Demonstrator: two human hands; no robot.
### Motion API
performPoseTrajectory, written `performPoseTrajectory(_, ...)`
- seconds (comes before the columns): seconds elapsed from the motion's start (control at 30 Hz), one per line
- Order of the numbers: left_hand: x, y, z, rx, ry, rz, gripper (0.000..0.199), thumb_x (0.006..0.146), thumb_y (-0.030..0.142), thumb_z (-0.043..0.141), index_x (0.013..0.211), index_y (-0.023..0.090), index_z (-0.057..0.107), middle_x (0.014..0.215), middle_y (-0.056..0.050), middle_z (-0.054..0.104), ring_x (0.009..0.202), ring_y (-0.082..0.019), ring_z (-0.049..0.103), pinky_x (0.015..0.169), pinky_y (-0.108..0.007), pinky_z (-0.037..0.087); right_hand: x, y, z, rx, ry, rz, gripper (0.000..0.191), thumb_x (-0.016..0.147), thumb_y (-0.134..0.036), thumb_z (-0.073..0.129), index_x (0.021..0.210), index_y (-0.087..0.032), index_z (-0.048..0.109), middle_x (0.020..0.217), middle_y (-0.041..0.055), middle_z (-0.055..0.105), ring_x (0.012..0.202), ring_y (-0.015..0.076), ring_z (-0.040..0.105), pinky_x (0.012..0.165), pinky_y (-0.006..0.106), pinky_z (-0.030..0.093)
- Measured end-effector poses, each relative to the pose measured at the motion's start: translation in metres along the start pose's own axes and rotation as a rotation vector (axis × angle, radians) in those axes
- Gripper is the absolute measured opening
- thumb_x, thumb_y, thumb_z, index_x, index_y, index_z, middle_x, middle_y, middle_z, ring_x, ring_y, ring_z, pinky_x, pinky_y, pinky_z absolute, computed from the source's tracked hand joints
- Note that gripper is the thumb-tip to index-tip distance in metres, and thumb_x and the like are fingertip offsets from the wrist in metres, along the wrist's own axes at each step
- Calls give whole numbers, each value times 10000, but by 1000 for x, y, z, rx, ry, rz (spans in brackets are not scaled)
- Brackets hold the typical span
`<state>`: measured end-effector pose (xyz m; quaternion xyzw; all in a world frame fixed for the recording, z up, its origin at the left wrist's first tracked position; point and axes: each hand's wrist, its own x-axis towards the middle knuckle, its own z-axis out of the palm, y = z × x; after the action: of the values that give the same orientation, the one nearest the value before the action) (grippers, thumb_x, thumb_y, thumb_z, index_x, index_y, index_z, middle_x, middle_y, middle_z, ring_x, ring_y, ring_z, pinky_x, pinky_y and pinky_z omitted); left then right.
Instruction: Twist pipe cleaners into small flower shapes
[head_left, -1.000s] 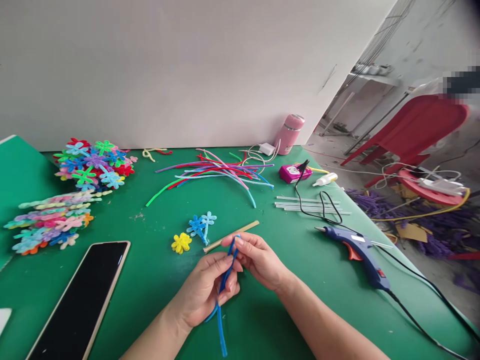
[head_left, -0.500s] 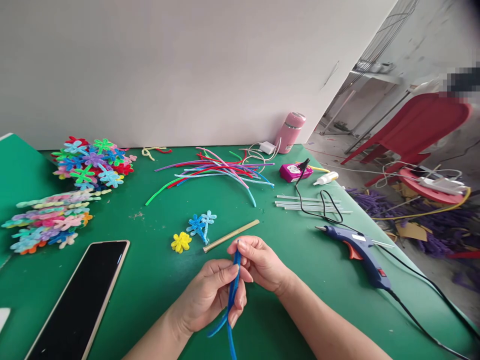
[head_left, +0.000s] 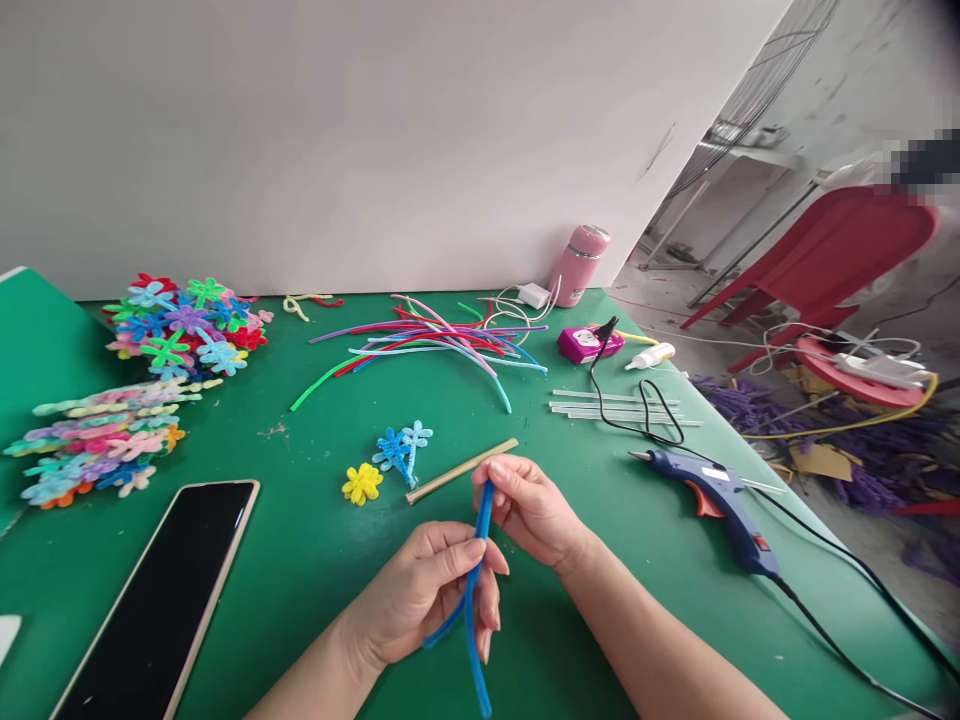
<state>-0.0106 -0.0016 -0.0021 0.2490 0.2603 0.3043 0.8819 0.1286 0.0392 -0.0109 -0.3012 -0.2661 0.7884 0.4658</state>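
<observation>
– which way does the fuzzy blue chenille stem point(head_left: 484, 515) point?
– its long axis runs away from the person, tipped slightly right at the top. below the grip it forks into two tails: one bends left, the other drops towards the near edge of view. one folded stem or two, i can't tell.

– and where is it?
– between the hands, above the bench point(head_left: 300, 560). the right hand point(head_left: 534, 515) has thumb and fingers pinching its top; the left hand point(head_left: 424, 590) pinches it midway between thumb and fingers, the others loosely spread underneath.

– how many of everything?
– one yellow fuzzy flower point(head_left: 363, 484), one darker blue flower point(head_left: 392, 450) touching one pale blue flower point(head_left: 417, 434), one flat tan strip point(head_left: 461, 471) near the right hand. one black-screened phone point(head_left: 157, 600), one navy glue gun point(head_left: 739, 520), one pink bottle point(head_left: 577, 270). two bunches of multicoloured flowers point(head_left: 184, 325) at left; the crossed pile of coloured stems point(head_left: 450, 340) is too tangled to count, and so are the clear glue sticks point(head_left: 577, 407) – at least four.

– the surface and room?
– smooth green bench top, a plain pale grey panel point(head_left: 337, 140) behind. at right, a red plastic chair point(head_left: 847, 250) – and purple sprigs point(head_left: 870, 500) heaped on the floor.
</observation>
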Motion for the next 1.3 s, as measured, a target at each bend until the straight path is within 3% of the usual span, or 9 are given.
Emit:
performPoseTrajectory(0.13, -1, 1, 2, 87, 42, -24, 230, 785, 258, 516, 671, 87, 619, 482, -55, 607, 435, -115, 549, 396, -205, 449, 2, -10, -4, 3, 83, -78, 224, 627, -343, 715, 646, -124, 672, 412, -59, 416, 432, 30, 388, 459, 151, 344)
performPoseTrajectory(0.4, -1, 2, 2, 149, -4, -105, 249, 771, 300, 540, 640, 94, 589, 499, -53, 605, 387, -113, 539, 389, -223, 447, 5, -19, -10, 59, 121, -155, 204, 627, -330, 710, 657, -133, 664, 432, -68, 367, 441, 30, 349, 442, 149, 314)
performPoseTrajectory(1.07, -1, -2, 4, 74, -82, -120, 262, 764, 319, 546, 604, 111, 542, 458, -38, 570, 390, -115, 513, 361, -211, 395, 9, -28, -16, 123, 161, -202, 199, 627, -325, 709, 644, -139, 641, 440, -77, 322, 437, 30, 310, 428, 138, 312)
performPoseTrajectory(1.3, 0, -3, 3, -11, -117, -93, 271, 811, 295, 476, 588, 141, 471, 467, -11, 537, 394, -122, 526, 460, -256, 385, 7, -32, -15, 115, 190, -218, 191, 628, -322, 702, 637, -144, 632, 448, -75, 323, 443, 41, 315, 431, 153, 325)
